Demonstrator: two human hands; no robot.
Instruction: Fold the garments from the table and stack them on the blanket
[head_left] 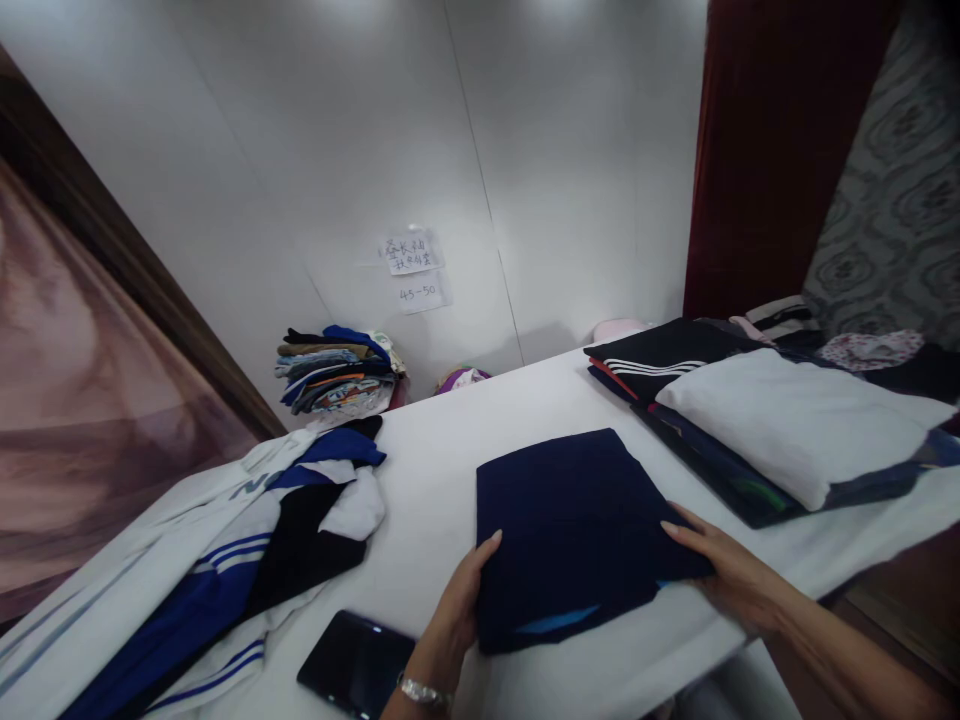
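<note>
A folded dark navy garment (570, 530) lies near the front edge of the white table, with a bit of bright blue showing along its near side. My left hand (466, 592) grips its left edge, thumb on top and the other fingers mostly hidden at the side. On the opposite side, my right hand (709, 555) pinches the right edge, thumb over the cloth and fingers partly underneath. Whether the garment is lifted off the table I cannot tell. Its exact kind does not show in this folded state.
Loose white, blue and black clothes (247, 560) spread over the left side. A black tablet (360, 660) lies beside my left wrist. At right are folded clothes with a white garment (802, 415) on top. Another clothes stack (337, 370) stands beyond the far edge, below paper notes (415, 265).
</note>
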